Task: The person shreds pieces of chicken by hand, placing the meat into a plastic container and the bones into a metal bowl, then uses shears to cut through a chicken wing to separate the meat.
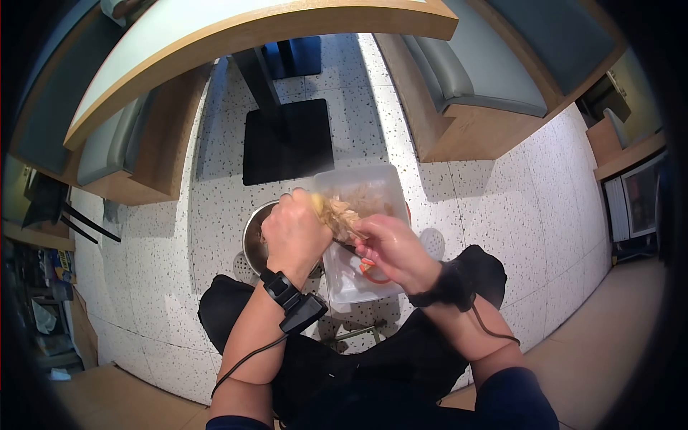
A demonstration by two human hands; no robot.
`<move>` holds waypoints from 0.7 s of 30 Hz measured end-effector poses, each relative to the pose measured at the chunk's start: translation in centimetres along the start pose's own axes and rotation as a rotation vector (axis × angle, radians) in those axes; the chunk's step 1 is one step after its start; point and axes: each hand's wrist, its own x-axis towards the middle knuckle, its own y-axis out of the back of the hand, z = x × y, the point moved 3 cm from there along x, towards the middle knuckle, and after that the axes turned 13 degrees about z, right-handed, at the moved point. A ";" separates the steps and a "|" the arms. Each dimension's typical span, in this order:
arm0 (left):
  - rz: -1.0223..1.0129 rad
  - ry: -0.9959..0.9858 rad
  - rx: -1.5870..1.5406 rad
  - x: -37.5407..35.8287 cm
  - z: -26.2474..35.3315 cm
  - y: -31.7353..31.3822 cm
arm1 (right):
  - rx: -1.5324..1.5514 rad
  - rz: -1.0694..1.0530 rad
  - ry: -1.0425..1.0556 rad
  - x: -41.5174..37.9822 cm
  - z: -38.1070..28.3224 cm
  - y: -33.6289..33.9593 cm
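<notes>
My knees (487, 276), in black trousers, are parted nearest to me, and a black strap (283, 290) with a cable circles my left wrist (another sits on the right). Above the translucent tub (358, 287) my left grip (295, 233) is curled around the yellowish left end of a ragged piece of pale food (340, 216), while my right grip (390, 247) pinches its lower right end between thumb and fingers. The piece is at the tub's left edge, on the side toward the far left corner. Below my right fingers, near the tub's near right corner, shows a red-orange loop (374, 277); what it belongs to I cannot tell. Pale scraps (369, 192) show in the far part of the tub, toward its far edge. Just beyond the tub's left edge is a metal bowl (253, 240), partly hidden by my left grip. Farther out on the speckled floor (172, 287) lies the square black base (290, 147) of a white-topped table (179, 29), with grey-cushioned seats (494, 72) to either side
</notes>
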 end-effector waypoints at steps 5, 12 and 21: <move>-0.012 -0.081 -0.061 0.3 -0.2 0.1 | -0.163 -0.023 0.027 1.2 -0.9 1.5; -0.048 -0.109 -0.184 -0.4 0.3 0.2 | -0.127 0.123 0.182 1.0 -1.5 1.4; -0.184 0.075 -0.402 -0.2 0.0 0.8 | -0.724 0.067 0.745 1.4 -2.5 1.3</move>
